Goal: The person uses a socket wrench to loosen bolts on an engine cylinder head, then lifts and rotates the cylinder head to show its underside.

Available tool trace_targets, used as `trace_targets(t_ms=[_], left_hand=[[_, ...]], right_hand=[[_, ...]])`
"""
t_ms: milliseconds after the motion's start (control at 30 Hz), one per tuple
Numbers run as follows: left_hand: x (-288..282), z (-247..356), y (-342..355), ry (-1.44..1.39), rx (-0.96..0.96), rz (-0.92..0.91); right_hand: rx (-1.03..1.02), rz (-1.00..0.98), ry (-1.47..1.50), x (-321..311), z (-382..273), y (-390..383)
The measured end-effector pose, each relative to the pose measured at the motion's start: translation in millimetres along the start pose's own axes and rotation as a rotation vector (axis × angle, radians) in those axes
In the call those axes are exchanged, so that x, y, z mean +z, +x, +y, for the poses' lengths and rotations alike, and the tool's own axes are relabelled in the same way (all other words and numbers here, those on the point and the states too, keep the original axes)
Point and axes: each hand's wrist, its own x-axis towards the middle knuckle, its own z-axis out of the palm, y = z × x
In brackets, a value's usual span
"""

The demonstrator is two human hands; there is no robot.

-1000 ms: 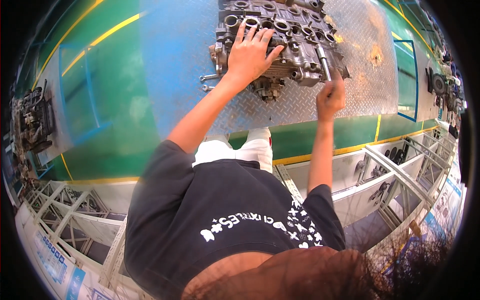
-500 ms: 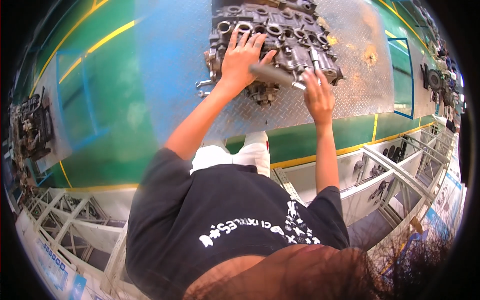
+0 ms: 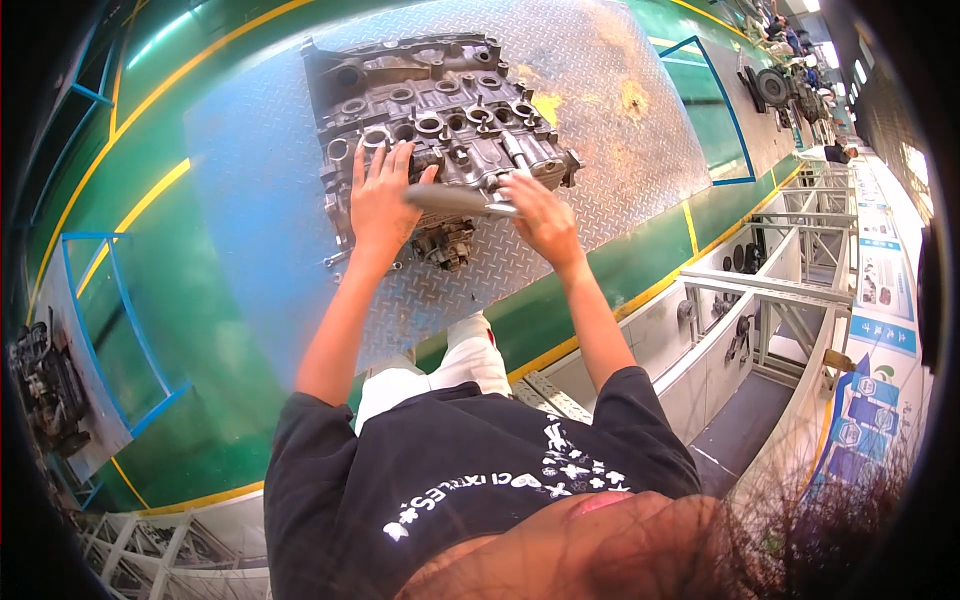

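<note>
A dark, greasy engine with rows of round openings lies on a metal plate. My left hand rests on its near left side, fingers spread and holding nothing. A tool with a dark handle and silver end, blurred, spans the space between my hands over the engine's near edge. The fingers of my right hand are curled at its silver end; they partly hide the grip. Just beyond those fingers, a silver cylindrical piece stands on the engine. Whether it joins the tool is hidden.
The tread-patterned plate has blue and rusty patches. Small metal fittings lie left of the engine. White metal framing runs behind me on the right. A blue floor frame and another engine are at far left.
The view has shifted, so the engine and both hands sit lower and further left in the picture. Both hands keep their places at the engine, the tool still between them.
</note>
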Motion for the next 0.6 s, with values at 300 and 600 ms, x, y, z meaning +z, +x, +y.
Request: trace_targets(t_ms=[300,600], left_hand=[[-2.0,5.3,3.7,0.005,-0.016,-0.019],[-2.4,4.5,0.9,0.005,-0.003,-0.002]], right_hand=[[0.779,0.476,0.311,33.9,-19.5,-7.9],[1.157,1.014,0.572,34.7,0.7,21.4]])
